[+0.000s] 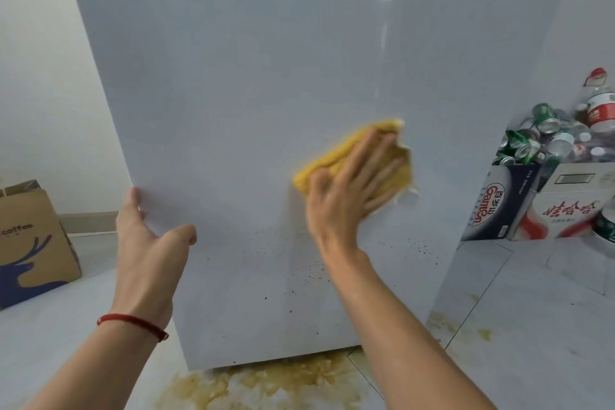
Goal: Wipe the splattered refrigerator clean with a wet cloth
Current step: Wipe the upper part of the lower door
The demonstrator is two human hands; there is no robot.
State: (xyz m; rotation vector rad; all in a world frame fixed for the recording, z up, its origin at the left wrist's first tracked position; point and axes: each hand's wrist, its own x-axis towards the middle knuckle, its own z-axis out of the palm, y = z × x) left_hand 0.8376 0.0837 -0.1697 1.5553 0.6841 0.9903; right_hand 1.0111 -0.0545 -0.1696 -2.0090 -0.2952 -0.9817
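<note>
The pale grey refrigerator door (266, 83) fills the middle of the view. Small dark splatter specks (311, 271) dot its lower part, below both hands. My right hand (352, 186) lies flat with spread fingers on a folded yellow cloth (332, 160), pressing it against the door at mid height, right of centre. My left hand (149, 236) grips the door's left edge, fingers wrapped behind it and thumb on the front. A red cord bracelet (133, 323) circles the left wrist.
A brownish-yellow spill (266, 383) stains the tiled floor under the door's bottom edge. A cardboard coffee box (30, 243) stands on the floor at left. At right, printed boxes (532, 206) hold crushed cans (532, 140) and plastic bottles (599, 106).
</note>
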